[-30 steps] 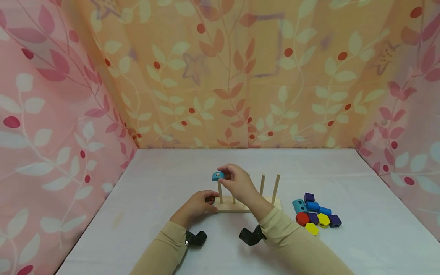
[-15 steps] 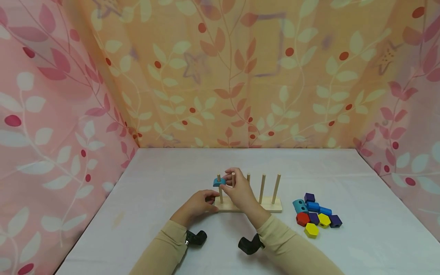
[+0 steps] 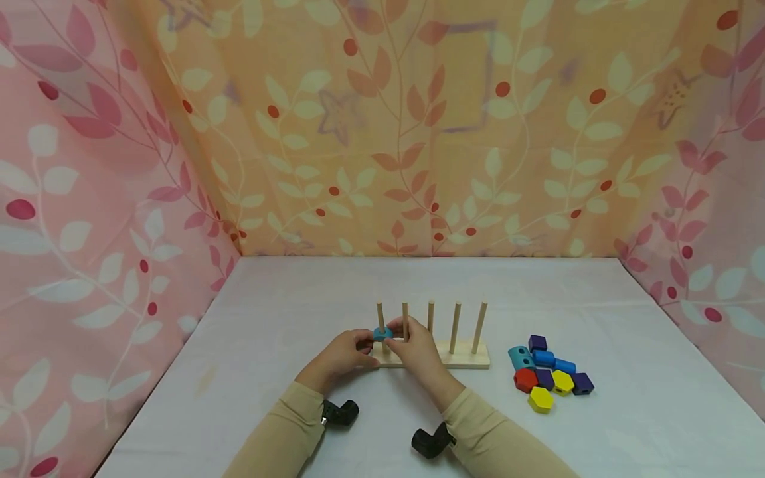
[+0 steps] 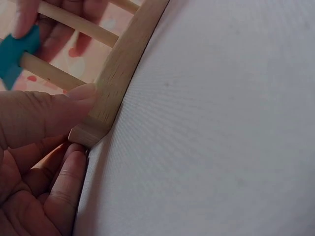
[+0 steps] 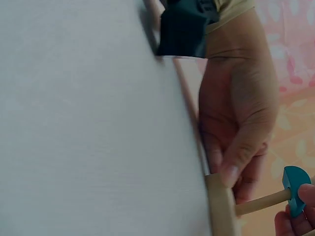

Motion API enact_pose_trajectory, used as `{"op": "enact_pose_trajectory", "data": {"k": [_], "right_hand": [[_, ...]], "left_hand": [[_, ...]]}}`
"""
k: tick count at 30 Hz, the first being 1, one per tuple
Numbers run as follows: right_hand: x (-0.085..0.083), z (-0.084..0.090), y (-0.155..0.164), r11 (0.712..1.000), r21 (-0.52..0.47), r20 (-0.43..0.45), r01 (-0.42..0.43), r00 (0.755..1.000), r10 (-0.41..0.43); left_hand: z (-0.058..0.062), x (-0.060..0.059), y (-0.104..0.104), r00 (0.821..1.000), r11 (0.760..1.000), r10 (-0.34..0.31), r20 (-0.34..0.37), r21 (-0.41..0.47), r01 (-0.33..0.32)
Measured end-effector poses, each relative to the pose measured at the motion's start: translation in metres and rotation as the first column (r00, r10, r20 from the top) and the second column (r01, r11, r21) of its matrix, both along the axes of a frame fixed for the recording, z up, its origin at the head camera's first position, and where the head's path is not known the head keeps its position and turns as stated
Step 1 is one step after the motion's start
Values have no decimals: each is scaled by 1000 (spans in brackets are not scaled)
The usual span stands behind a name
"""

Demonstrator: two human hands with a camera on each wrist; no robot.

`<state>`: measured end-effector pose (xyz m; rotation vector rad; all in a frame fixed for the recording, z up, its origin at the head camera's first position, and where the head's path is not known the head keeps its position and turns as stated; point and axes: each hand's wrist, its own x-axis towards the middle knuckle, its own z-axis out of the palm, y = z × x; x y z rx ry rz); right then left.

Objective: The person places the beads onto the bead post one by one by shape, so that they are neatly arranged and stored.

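Partway down the leftmost peg [image 3: 380,313] of a wooden rack [image 3: 467,360], a teal block [image 3: 383,334] sits threaded, with bare wood showing between it and the base. A person's right hand [image 3: 420,353] pinches this block, thumb on one side and fingers on the other. Their left hand [image 3: 339,358] grips the rack's left end between thumb and fingers; the two hands are near each other but apart. Four more upright pegs [image 3: 455,326] stand in a row along the rack. To its right, on the white tablecloth [image 3: 287,299], lie a larger teal block [image 3: 521,358] with two holes, two blue cylinders [image 3: 544,358], a red hexagon [image 3: 526,380], two yellow hexagons [image 3: 540,400] and three purple cubes [image 3: 582,384].
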<state>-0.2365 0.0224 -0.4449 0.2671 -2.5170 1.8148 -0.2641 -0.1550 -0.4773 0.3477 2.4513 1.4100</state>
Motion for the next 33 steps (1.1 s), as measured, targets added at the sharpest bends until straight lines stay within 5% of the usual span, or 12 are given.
{"op": "enact_pose_trajectory", "data": {"k": [9,17,33], "right_hand": [[0,-17,1,1000,10,-13,-13,1000,13],[1,-19,2,993,116,-49,-7,999,13],[1,-22,0,987,159,-75,16,997,-4]], "left_hand": [[2,-1,-1,1000,1000,-9,-3,18,9],[3,1,0,1000,1000,-2,-8,-1,2],[2,1,-2,1000,1000,-12,-4,17,12]]}}
